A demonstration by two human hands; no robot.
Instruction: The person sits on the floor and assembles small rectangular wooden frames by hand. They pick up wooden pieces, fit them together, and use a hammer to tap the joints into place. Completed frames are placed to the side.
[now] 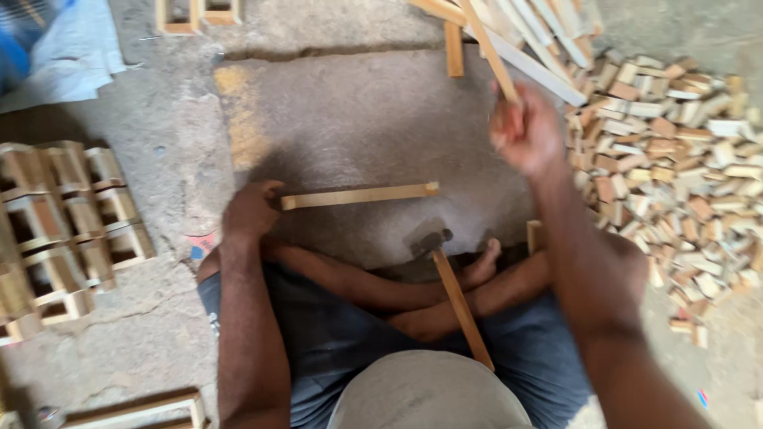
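- Frames point(67, 230): a stack of small open wooden frames at far left, too blurred to count; 2 more sit at the top edge and 1 at the bottom edge.
- Left hand point(250, 210): 1, fingers closed on the left end of the slat.
- Slat point(358, 195): 1 long, thin strip of pale wood, lying nearly level on the concrete floor point(358, 111) in front of the crossed legs, its right end free.
- Hammer point(453, 294): 1, dark head on the floor, wooden handle leaning back across the lap, untouched.
- Right hand point(524, 135): 1, raised and blurred, gripping 1 stick point(489, 52) that points up and left.
- Long strips point(532, 36): a loose bundle at top, count unclear.
- Blocks point(675, 151): a heap of short offcuts at right, too many to count.
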